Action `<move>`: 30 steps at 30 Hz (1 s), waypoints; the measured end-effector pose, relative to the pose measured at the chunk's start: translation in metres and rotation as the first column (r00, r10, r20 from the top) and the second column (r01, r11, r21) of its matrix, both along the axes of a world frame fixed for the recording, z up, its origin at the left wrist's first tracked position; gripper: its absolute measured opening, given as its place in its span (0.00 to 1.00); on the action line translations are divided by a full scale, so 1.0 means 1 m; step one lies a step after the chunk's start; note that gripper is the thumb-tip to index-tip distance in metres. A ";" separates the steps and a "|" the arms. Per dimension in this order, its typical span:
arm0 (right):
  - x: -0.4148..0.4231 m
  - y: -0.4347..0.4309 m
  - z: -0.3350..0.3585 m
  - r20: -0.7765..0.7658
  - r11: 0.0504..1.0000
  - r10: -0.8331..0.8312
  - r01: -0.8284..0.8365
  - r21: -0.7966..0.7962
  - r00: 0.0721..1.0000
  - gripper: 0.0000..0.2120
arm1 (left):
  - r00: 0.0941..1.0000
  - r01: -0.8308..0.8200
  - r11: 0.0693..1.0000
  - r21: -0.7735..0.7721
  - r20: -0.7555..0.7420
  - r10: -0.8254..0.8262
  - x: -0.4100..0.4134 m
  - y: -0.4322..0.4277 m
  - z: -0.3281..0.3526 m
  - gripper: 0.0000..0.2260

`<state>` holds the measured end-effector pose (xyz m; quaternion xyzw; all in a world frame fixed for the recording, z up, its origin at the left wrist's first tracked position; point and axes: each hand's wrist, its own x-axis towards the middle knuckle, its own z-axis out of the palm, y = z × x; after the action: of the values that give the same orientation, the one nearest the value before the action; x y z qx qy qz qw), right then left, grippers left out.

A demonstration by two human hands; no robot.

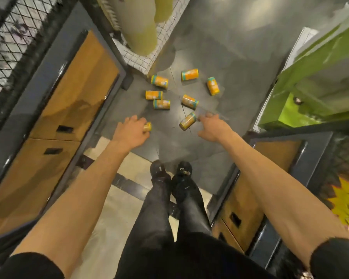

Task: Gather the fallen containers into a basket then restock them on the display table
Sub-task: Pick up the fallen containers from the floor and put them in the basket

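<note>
Several orange containers with teal ends lie on their sides on the grey floor ahead of my feet, among them one at the far left (159, 81), one at the far right (213, 86) and one in the middle (190, 101). My left hand (131, 130) grips one orange container (147, 126), mostly hidden under my fingers. My right hand (213, 127) reaches forward with fingers extended, its fingertips beside another lying container (187, 121). No basket is in view.
Wood-and-grey cabinets flank the aisle on the left (54, 109) and right (270, 178). A green display stand (310, 81) is at the right. A white wire rack (149, 47) with pale goods stands ahead. My black shoes (170, 172) stand just behind the containers.
</note>
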<state>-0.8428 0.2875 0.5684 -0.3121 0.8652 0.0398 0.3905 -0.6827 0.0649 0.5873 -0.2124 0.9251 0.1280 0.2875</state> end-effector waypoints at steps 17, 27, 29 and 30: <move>-0.068 -0.063 -0.410 -0.069 0.981 0.184 -0.178 0.082 0.980 0.26 | 0.991 -0.098 0.992 0.083 0.095 0.090 -0.040 -0.089 -0.433 0.21; -0.109 -0.074 -0.607 -0.183 0.919 0.393 -0.389 0.061 0.901 0.26 | 0.993 0.016 1.000 0.024 0.115 -0.018 -0.060 -0.120 -0.626 0.32; -0.110 -0.074 -0.623 -0.146 0.901 0.434 -0.429 0.069 0.889 0.26 | 0.988 0.076 0.997 0.020 0.135 -0.078 -0.061 -0.122 -0.645 0.33; -0.109 -0.075 -0.630 -0.145 0.888 0.459 -0.453 0.074 0.877 0.27 | 0.985 0.097 0.995 0.011 0.142 -0.097 -0.060 -0.122 -0.653 0.34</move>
<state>-0.9515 0.2123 -0.0611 -0.4953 0.7946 0.1717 0.3061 -0.7431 -0.0576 -0.0653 -0.1750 0.9113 0.1003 0.3590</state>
